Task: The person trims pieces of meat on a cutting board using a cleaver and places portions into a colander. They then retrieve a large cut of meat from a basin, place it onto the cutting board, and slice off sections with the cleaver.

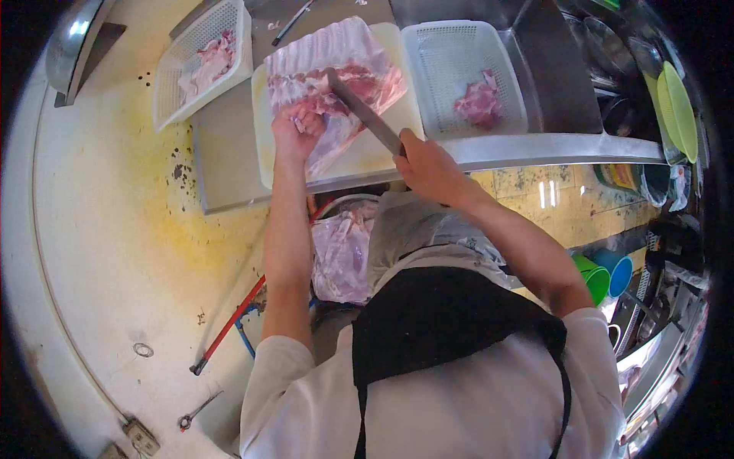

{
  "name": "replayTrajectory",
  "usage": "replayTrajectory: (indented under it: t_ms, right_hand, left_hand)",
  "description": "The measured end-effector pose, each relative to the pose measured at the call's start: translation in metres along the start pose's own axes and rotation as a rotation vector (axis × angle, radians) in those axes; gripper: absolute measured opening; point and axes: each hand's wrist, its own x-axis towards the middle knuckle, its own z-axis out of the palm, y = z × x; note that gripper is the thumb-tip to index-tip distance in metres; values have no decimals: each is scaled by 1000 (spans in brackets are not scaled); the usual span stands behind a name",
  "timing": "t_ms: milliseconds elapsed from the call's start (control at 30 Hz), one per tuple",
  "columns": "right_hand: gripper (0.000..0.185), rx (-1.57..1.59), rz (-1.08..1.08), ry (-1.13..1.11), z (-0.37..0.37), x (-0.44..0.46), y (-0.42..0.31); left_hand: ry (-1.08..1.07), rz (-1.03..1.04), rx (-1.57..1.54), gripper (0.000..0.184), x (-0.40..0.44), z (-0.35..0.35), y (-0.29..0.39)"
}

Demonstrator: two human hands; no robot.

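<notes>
A large slab of raw ribs [329, 50] lies on a white cutting board [386, 149]. At the slab's lower left edge, my left hand [298, 131] is closed on the meat with its fingers curled. My right hand [428, 167] is wrapped round the handle of a long knife [365, 113]. The knife's blade slants up and to the left over the slab, and its tip is at the middle of the meat. Whether the blade has gone into the meat cannot be made out.
White baskets with meat pieces stand left [167, 99] and right [428, 46] of the board. A thin dark tool [292, 23] lies behind it. The steel counter's front edge [535, 149] is near my body. Below hangs more meat [344, 252] in a container.
</notes>
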Motion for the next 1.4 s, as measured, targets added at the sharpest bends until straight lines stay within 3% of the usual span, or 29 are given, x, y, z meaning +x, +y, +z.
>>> replayTrajectory:
  t_ms: [67, 167, 267, 367, 400, 500, 600, 700, 800, 900, 967, 1100, 1233, 1300, 1400]
  right_hand:
    - [27, 329, 243, -211, -13, -12, -16]
    - [30, 472, 382, -344, -33, -38, -20]
    - [32, 429, 311, -293, -51, -43, -17]
    - [30, 446, 263, -98, -36, -47, -15]
    - [29, 438, 268, -116, -34, -48, -16]
    - [27, 448, 268, -163, -24, -46, -17]
    - [27, 512, 266, -183, -5, -32, -11]
    - [29, 542, 297, -178, 11, -17, -12]
    - [31, 553, 302, -172, 26, -34, -20]
    - [31, 598, 330, -255, 20, -61, -32]
    - [30, 555, 450, -284, 8, -56, -28]
    - [28, 374, 104, -12, 19, -27, -10]
    - [29, 377, 116, 12, 29, -3, -13]
    - [30, 421, 155, -32, 39, -11, -12]
    - [34, 517, 301, -221, 26, -34, -11]
  left_hand:
    - [63, -10, 25, 22, 3, 1, 6]
    - [0, -158, 157, 19, 24, -53, 40]
    - [566, 399, 1027, 24, 29, -25, 24]
    - [522, 552, 1935, 37, -12, 63, -10]
    - [457, 488, 2107, 44, -13, 65, -23]
    - [321, 414, 2039, 49, -3, 37, -19]
    - [184, 269, 1731, 46, 10, 6, -2]
    - [122, 402, 1829, 43, 4, 7, -2]
    - [207, 200, 1526, 39, -3, 24, 0]
    - [248, 112, 986, 34, -4, 19, 9]
    - [244, 98, 889, 32, -2, 13, 12]
    - [217, 66, 816, 26, 2, 7, 13]
    - [296, 101, 746, 23, 0, 11, 8]
    - [291, 141, 643, 23, -2, 4, 7]
    - [169, 4, 488, 27, -3, -26, 26]
